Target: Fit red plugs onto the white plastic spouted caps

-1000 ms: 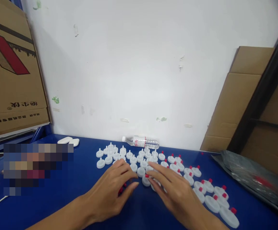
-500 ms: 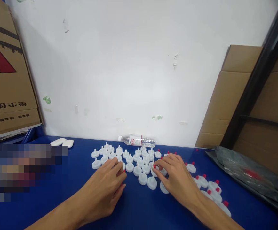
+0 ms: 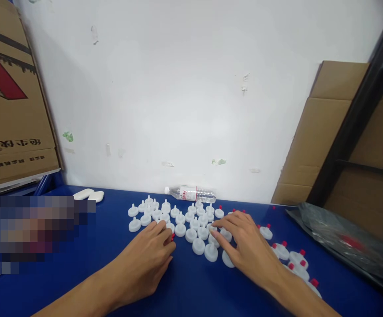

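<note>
Several white plastic spout caps stand in rows on the blue table. Those to the right carry small red tips. My left hand rests on the table with its fingers curled over small red tips, beside the left rows. My right hand lies over the middle caps, its fingertips pressed on one white cap.
A water bottle lies against the white wall. Two white oval pieces sit at the back left. A printed cardboard box stands left, flat cardboard and a dark plastic bag right.
My right hand moved forward from the near caps onto the middle rows. My left hand drew its fingers in a little. The view shifted slightly.
</note>
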Motion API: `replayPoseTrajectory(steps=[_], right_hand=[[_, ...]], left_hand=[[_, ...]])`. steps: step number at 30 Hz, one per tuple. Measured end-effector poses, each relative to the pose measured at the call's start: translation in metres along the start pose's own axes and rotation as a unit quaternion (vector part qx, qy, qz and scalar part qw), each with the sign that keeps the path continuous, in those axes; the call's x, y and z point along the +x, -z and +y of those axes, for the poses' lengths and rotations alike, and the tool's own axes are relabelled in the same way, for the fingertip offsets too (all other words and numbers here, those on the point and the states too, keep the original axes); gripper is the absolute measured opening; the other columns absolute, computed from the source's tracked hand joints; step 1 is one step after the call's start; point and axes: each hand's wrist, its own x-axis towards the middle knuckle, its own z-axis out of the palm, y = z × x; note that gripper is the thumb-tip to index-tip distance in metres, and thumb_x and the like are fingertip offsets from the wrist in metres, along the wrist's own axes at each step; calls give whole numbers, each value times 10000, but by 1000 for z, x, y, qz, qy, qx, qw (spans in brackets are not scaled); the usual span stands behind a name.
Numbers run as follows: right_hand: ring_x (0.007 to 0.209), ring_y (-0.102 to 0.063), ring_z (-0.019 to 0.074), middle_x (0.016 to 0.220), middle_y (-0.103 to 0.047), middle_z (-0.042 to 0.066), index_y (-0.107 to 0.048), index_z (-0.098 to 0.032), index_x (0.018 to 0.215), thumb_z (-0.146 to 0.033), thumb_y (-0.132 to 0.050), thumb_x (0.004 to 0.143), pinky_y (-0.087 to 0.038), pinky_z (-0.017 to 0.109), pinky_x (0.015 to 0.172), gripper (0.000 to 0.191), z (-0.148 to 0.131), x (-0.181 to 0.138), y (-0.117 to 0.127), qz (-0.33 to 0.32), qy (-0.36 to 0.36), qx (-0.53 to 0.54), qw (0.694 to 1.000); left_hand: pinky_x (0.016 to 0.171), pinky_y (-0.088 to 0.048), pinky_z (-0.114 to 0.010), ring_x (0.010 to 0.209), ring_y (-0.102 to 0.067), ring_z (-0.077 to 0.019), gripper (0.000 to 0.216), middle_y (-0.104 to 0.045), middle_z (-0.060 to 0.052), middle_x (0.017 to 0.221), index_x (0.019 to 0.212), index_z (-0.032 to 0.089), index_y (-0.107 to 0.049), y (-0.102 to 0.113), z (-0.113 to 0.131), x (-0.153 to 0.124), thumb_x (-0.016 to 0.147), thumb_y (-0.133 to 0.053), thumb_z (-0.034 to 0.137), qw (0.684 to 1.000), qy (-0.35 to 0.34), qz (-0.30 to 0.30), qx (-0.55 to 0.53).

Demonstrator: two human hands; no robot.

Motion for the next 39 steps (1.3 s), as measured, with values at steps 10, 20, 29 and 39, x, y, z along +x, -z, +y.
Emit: replayPoseTrajectory(steps=[10, 20, 29, 39], right_hand=[[1103, -619, 269, 1079, -694, 50, -691, -241, 911, -226, -676, 935, -497, 505, 969, 33, -2, -1, 4, -56, 98, 8, 994], [1070, -688, 204, 1209, -667, 83, -565, -252, 1116, -184, -433, 1037, -587, 337, 883, 167, -23, -7, 5, -64, 91, 90, 990], [983, -689, 207, 1140, -662, 56, -600, -264, 1167, -180, -517, 1004, -590, 353, 818, 201, -29, -12, -1, -49, 80, 78, 993], [976, -724, 198, 1229, -643, 104, -562, -242, 1284, -245, -421, 1062, -625, 313, 796, 263, -34, -14, -6, -38, 92, 109, 989]], left_hand=[[723, -435, -328, 799, -532, -206, 170, -615, -38, 860, 927, 188, -595, 3, 1, 2, 1012, -461, 128, 992, 7, 69, -104], [794, -515, -312, 913, -600, -187, 278, -672, -53, 1030, 1227, 224, -598, -1, 6, 1, 1011, -481, 93, 965, -29, 168, -198], [825, -476, -329, 879, -613, -169, 284, -721, -42, 1024, 1257, 190, -577, -4, 17, -1, 1001, -539, 74, 946, -64, 234, -213], [827, -397, -340, 869, -630, -152, 312, -726, -34, 1025, 1203, 209, -619, -2, 22, 1, 990, -513, 8, 938, -90, 236, -237]])
